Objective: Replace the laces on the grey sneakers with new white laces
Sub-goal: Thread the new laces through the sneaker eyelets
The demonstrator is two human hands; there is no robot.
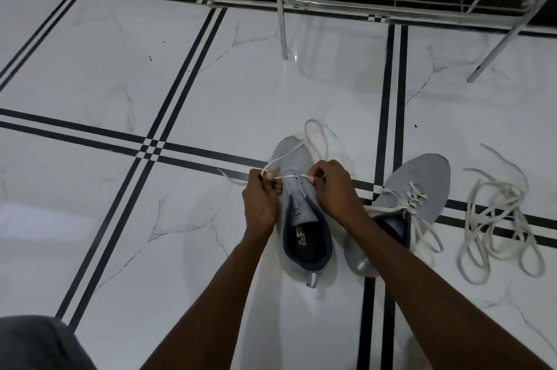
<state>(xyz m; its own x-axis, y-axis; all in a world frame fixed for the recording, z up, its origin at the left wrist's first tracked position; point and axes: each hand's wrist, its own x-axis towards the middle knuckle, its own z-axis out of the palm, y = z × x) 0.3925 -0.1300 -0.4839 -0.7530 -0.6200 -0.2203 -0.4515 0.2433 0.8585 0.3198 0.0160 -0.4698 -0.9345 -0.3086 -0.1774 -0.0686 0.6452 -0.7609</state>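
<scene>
Two hands pinch a white lace [289,177] taut across the left grey sneaker [297,216] on the floor: left hand [261,199] and right hand [333,186] flank its lowest eyelets, toe pointing away

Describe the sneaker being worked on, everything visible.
The grey sneaker stands upright on the white tiled floor, toe pointing away. It has a knit-looking grey upper, dark collar and lining, a pale heel tab and a printed insole. A white lace crosses only its front eyelets; the rest look empty. The left hand and right hand pinch the lace at either side, with loose ends trailing past the toe.
</scene>
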